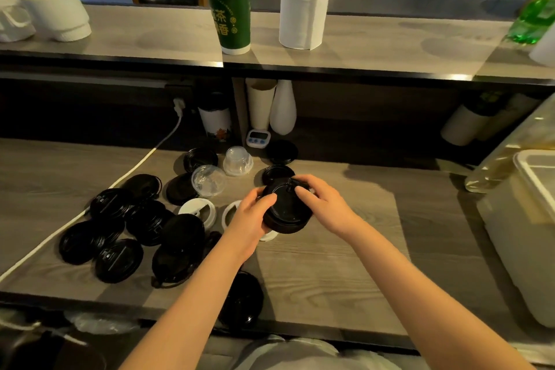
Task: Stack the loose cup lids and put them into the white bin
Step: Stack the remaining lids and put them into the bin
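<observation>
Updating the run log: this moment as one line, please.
phase: stacking | left hand: holds black lid stack | right hand: grips same stack | loose black lids: on counter, left | white bin: right, untouched

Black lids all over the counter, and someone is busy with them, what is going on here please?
A person is gathering loose cup lids. The left hand and the right hand hold a short stack of black lids just above the counter. Many loose black lids lie scattered to the left, with a few white lids and clear lids near them. The white bin stands at the right; the stack is not yet in it.
</observation>
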A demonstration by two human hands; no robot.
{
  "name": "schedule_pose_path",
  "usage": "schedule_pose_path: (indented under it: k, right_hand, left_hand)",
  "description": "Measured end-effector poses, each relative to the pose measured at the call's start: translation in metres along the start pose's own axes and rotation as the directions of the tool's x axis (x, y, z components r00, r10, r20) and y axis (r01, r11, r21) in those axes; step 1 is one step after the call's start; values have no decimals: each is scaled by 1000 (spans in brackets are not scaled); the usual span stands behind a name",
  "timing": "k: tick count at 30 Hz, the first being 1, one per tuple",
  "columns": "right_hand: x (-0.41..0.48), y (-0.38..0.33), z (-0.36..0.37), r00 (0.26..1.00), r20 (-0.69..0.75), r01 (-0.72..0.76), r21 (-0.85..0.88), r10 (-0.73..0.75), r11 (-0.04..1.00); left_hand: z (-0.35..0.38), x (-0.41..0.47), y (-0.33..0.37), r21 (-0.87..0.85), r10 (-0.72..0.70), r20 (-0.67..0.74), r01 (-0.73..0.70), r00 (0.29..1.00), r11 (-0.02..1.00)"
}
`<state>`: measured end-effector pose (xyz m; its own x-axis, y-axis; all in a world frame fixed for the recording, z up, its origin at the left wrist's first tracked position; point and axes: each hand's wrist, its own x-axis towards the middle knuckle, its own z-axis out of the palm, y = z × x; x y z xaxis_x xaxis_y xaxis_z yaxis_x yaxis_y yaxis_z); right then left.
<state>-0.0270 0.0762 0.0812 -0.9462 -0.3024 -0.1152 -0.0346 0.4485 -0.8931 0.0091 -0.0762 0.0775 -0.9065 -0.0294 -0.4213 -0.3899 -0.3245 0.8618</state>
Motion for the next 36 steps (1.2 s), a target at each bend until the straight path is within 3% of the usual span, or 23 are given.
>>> schedule_pose_path:
  k: [2, 9, 15, 19, 24, 31, 36]
  right_hand:
    - [-9, 5, -26, 1000, -4, -23, 29, 23, 999]
    - [-53, 27, -116, 961, -267, -70, 18, 72, 997]
    - [-101, 48, -190, 905, -412, -94, 43, 103, 995]
    - [-138, 58, -244, 942, -315, -98, 61, 112, 993]
    - [-162, 83, -307, 977, -198, -134, -259, 83, 956]
    - [-171, 111, -366, 964, -261, -107, -547, -48, 830]
    - [-166, 134, -398, 952, -280, -44, -520, -121, 853]
  left_hand:
    - [20, 5, 0, 19, -32, 46, 31, 998, 999]
    - [115, 11, -3, 266, -133, 350, 38, 927, 963]
    - [209, 13, -16, 332, -144, 439, -12, 887, 943]
    - [272, 16, -24, 357, -139, 471, -45, 871, 933]
    - [342, 17, -33, 443, -186, 526, -81, 830, 893]
    - [412, 13, -42, 505, -187, 584, -173, 790, 845]
    - [447, 19, -48, 498, -171, 588, -187, 790, 847]
